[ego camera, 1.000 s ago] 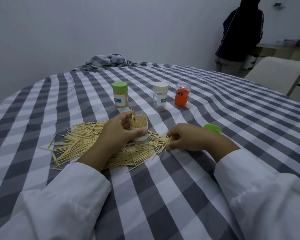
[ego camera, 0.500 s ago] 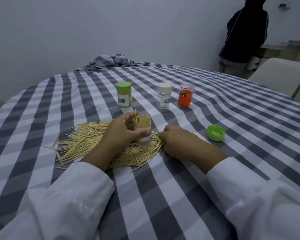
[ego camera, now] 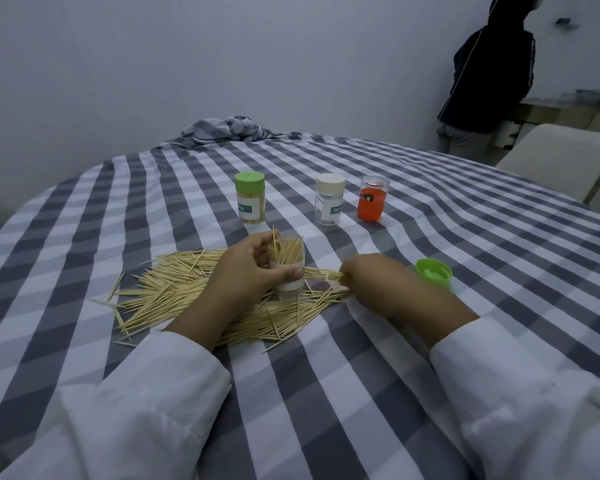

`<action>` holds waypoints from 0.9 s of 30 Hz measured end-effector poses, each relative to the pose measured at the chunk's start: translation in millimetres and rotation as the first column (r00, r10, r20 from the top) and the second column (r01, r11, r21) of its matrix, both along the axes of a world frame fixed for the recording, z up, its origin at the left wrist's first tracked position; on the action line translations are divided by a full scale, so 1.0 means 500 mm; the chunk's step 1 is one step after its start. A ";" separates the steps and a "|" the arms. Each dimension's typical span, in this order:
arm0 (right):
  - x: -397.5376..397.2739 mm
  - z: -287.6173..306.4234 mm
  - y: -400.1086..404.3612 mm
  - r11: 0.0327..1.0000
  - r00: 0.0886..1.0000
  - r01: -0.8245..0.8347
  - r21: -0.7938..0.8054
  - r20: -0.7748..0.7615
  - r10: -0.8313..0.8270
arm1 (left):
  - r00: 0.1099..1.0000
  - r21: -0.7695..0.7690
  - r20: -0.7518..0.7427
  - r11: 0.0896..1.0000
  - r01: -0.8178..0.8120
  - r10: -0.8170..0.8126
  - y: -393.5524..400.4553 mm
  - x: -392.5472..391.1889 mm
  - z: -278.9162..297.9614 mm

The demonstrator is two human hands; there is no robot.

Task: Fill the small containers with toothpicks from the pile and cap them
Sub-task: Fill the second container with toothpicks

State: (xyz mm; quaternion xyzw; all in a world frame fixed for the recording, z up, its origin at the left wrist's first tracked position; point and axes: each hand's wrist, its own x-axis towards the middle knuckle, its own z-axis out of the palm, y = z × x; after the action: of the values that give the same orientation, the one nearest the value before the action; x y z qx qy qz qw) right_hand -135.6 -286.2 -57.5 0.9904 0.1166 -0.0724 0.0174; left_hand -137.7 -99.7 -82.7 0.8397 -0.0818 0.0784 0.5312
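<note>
Left hand (ego camera: 246, 268) hides much of open jar (ego camera: 289, 268); I see toothpicks poking above rim. Fingers wrapped round jar, holding it upright on pile (ego camera: 174, 289). Right hand (ego camera: 371, 282) knuckles up, fingertips hidden, pinching small bundle (ego camera: 321, 273) beside jar. Green cap (ego camera: 433, 273) partly behind right hand. Farther back: capped jars (ego camera: 250, 197), (ego camera: 329, 198), orange jar (ego camera: 373, 198).

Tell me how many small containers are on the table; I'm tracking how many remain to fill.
4: the green-capped toothpick-filled jar, the white-capped clear jar, the orange clear-lidded jar behind, and the open clear jar gripped by the left hand.
</note>
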 end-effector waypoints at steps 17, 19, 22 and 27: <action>-0.008 0.021 0.030 -0.202 0.987 -0.027 0.979 -0.005 -0.158 | 0.993 -0.065 -0.009 0.991 0.121 -0.121 -0.033 -0.017 -0.013; -0.012 0.020 0.041 -0.189 0.986 -0.054 0.980 0.023 -0.163 | 0.991 -0.072 -0.010 0.989 0.130 -0.131 -0.035 -0.015 -0.013; -0.020 0.009 0.055 0.056 0.988 -0.034 0.998 0.042 -0.146 | 0.988 -0.101 -0.020 0.983 0.151 -0.154 -0.034 -0.013 -0.017; -0.023 0.002 0.053 0.170 0.982 0.048 0.984 -0.015 -0.189 | 0.988 -0.120 -0.011 0.981 0.149 -0.152 -0.028 -0.008 -0.025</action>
State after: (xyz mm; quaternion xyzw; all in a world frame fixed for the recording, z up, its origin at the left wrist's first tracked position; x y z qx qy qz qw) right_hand -146.9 -259.5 -56.4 0.7797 0.0574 0.0725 -0.6193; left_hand -141.7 -113.5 -95.4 0.7987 -0.1348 0.0342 0.5855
